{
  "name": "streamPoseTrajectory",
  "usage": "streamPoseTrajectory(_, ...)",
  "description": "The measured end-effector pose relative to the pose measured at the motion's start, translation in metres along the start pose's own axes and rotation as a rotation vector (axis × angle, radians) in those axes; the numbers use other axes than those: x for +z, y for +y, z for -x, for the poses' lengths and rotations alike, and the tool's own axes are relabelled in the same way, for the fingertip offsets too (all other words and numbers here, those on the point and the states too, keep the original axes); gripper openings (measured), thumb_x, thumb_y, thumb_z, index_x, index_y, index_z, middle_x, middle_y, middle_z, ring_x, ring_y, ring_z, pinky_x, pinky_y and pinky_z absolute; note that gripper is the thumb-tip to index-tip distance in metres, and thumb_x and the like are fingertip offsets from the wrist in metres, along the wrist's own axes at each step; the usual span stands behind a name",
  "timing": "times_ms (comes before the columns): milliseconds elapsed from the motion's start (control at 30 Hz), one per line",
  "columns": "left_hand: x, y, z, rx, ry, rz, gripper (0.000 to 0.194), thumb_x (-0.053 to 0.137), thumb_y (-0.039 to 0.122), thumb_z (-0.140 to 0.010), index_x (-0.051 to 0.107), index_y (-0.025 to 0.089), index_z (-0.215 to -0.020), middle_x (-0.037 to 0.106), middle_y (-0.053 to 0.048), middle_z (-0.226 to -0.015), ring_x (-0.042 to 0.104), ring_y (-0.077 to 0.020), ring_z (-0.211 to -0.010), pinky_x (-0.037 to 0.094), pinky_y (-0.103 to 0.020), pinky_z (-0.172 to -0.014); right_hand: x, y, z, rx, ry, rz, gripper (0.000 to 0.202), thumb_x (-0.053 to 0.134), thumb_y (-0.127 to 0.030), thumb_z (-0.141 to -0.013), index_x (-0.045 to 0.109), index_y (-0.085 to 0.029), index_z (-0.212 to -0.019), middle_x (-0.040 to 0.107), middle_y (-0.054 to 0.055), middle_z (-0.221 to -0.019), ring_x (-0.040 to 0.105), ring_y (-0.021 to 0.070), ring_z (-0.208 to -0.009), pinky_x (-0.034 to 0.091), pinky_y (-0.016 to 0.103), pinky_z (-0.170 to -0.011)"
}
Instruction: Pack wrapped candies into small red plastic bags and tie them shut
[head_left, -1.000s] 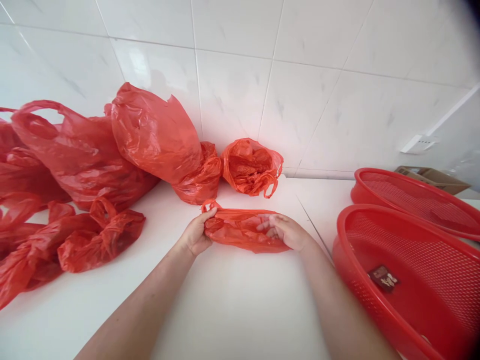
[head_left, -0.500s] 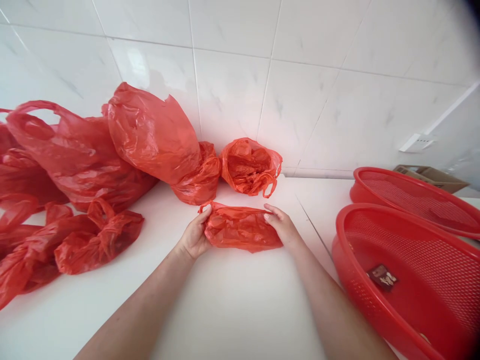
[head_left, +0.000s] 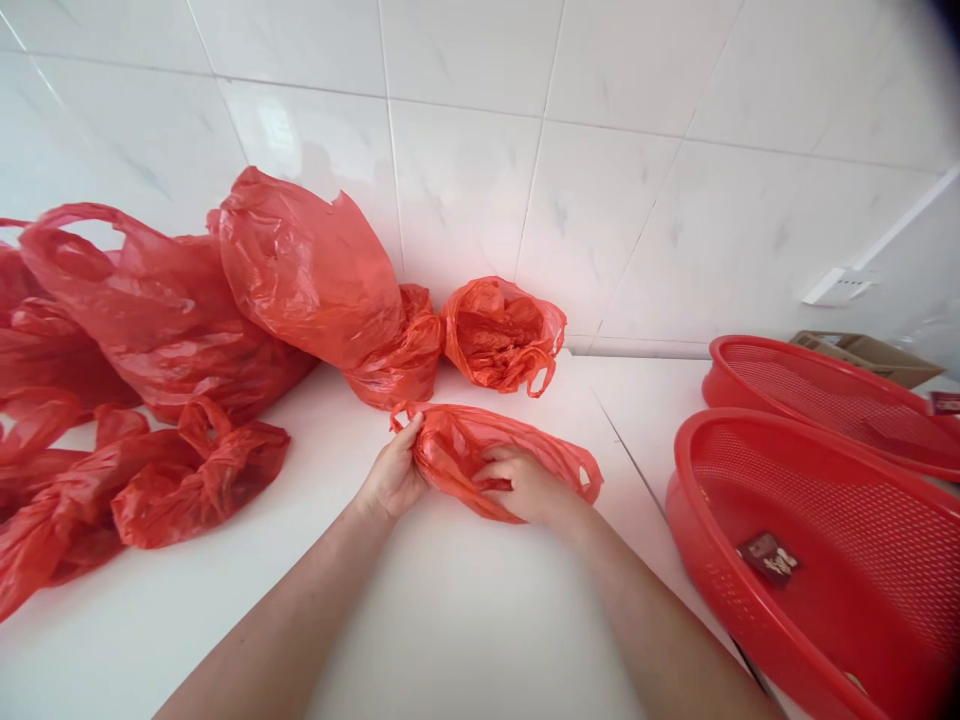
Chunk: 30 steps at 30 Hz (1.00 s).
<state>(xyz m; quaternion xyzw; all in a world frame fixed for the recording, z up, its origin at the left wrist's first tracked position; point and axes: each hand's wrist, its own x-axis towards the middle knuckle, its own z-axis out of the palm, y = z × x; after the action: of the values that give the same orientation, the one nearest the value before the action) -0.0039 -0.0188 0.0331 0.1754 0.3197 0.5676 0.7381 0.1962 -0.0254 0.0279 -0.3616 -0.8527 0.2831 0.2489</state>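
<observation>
smooth white tabletop [head_left: 480, 620], bare forearms reaching in over it from the near edge. near right: rounded red plastic basket with perforated sides [head_left: 716, 500], a dark brown packet with pale markings [head_left: 769, 558] lying on its floor; a small pale item farther down, too little seen to name.

middle: thin, see-through red plastic bag with loop handles [head_left: 450, 455], lying lengthwise between the hands, mouth spread open, one handle loop at each end. left hand [head_left: 396, 478] at the bag's left end, thumb over the film, fingers behind, closed on the edge. right hand [head_left: 525, 485] at the bag's mouth, fingers reaching in over the near rim, loosely bent, part open, red film showing in the gap between them; cannot tell whether they grip anything.

left, apart from the hands: crumpled red plastic bag with twisted handles [head_left: 202, 480], on the tabletop. beyond the held bag: round-mouthed open red plastic bag [head_left: 499, 330], crumpled film inside. left of it, a row of bulging red plastic bags [head_left: 300, 270], leaning together by the wall.

far right: second red perforated basket [head_left: 810, 385], just behind the first, a dark packet [head_left: 945, 403] at its right end; open brown cardboard box [head_left: 881, 357] beyond. back: white marbled tile wall [head_left: 615, 200], white socket fitting [head_left: 838, 287] on the right.
</observation>
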Motion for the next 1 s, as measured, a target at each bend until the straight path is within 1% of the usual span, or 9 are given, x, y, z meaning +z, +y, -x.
streamPoseTrajectory(100,-0.003,0.004,-0.002,0.012,0.001,0.027,0.021,0.05,0.03,-0.09,0.064,0.015,-0.093,0.072,-0.006,-0.086,0.068,-0.0174,-0.076,0.056,-0.03,-0.074,-0.012,0.013,0.004,0.126,0.029,-0.339,0.03,0.062,-0.031,-0.079,0.065,-0.032,-0.11,0.064,0.0,-0.117,0.059,0.0194,-0.108,0.045,0.04,-0.097)
streamPoseTrajectory(233,-0.006,0.006,-0.002,-0.035,-0.001,-0.008,0.016,0.056,0.026,-0.085,0.065,0.015,-0.093,0.072,-0.006,-0.084,0.068,-0.0176,-0.072,0.056,-0.03,-0.072,-0.025,0.041,0.004,0.261,0.307,-0.866,0.038,0.06,-0.045,-0.079,0.062,-0.026,-0.112,0.059,0.006,-0.126,0.057,0.0226,-0.113,0.044,0.044,-0.099)
streamPoseTrajectory(300,-0.007,0.005,0.0,-0.043,-0.002,-0.037,0.018,0.06,0.024,-0.082,0.065,0.015,-0.097,0.072,-0.006,-0.089,0.069,-0.0186,-0.077,0.056,-0.032,-0.077,-0.028,0.05,0.002,0.323,0.448,-0.964,0.041,0.062,-0.048,-0.076,0.063,-0.025,-0.11,0.055,0.008,-0.131,0.053,0.0244,-0.119,0.042,0.045,-0.1)
streamPoseTrajectory(433,-0.007,0.003,0.002,-0.046,-0.074,-0.142,0.031,0.066,0.021,-0.078,0.062,0.018,-0.109,0.07,-0.009,-0.106,0.067,-0.0228,-0.094,0.053,-0.035,-0.086,-0.024,0.038,-0.001,0.308,0.644,-0.58,0.033,0.062,-0.041,-0.078,0.063,-0.024,-0.107,0.061,0.007,-0.122,0.055,0.0227,-0.115,0.042,0.043,-0.1)
streamPoseTrajectory(500,-0.007,0.002,0.002,-0.029,-0.105,-0.186,0.035,0.067,0.02,-0.076,0.062,0.018,-0.111,0.069,-0.01,-0.108,0.066,-0.0239,-0.097,0.053,-0.035,-0.087,-0.015,0.02,-0.001,0.207,0.637,-0.266,0.025,0.056,-0.035,-0.082,0.064,-0.024,-0.103,0.064,0.006,-0.111,0.059,0.0204,-0.106,0.044,0.04,-0.096)
streamPoseTrajectory(600,-0.006,0.0,0.002,-0.004,-0.138,-0.223,0.035,0.068,0.019,-0.076,0.062,0.016,-0.11,0.069,-0.011,-0.108,0.065,-0.0251,-0.1,0.052,-0.035,-0.088,0.001,0.001,-0.002,0.04,0.356,0.119,0.024,0.052,-0.029,-0.085,0.067,-0.026,-0.104,0.062,0.005,-0.114,0.053,0.022,-0.114,0.039,0.042,-0.101)
streamPoseTrajectory(733,-0.01,0.0,0.0,0.014,-0.145,-0.217,0.032,0.066,0.019,-0.078,0.062,0.015,-0.109,0.069,-0.012,-0.108,0.065,-0.024,-0.099,0.052,-0.034,-0.088,0.012,0.002,-0.003,0.04,0.015,0.389,0.038,0.06,-0.026,-0.081,0.063,-0.032,-0.118,0.053,0.006,-0.132,0.038,0.0289,-0.129,0.028,0.052,-0.107)
streamPoseTrajectory(867,-0.013,0.001,-0.001,0.02,-0.179,-0.201,0.032,0.063,0.019,-0.08,0.061,0.015,-0.112,0.068,-0.011,-0.11,0.065,-0.0216,-0.1,0.052,-0.034,-0.091,0.004,-0.009,0.001,0.02,0.111,0.423,0.042,0.059,-0.026,-0.082,0.059,-0.028,-0.124,0.046,0.007,-0.14,0.033,0.0284,-0.133,0.028,0.052,-0.109)
streamPoseTrajectory(1000,-0.013,0.002,-0.001,0.032,-0.197,-0.185,0.032,0.063,0.017,-0.081,0.061,0.015,-0.112,0.068,-0.011,-0.11,0.065,-0.0213,-0.101,0.053,-0.033,-0.09,-0.011,-0.052,0.023,-0.052,0.252,0.375,0.035,0.054,-0.026,-0.086,0.06,-0.027,-0.121,0.049,0.007,-0.135,0.041,0.0268,-0.128,0.038,0.05,-0.104)
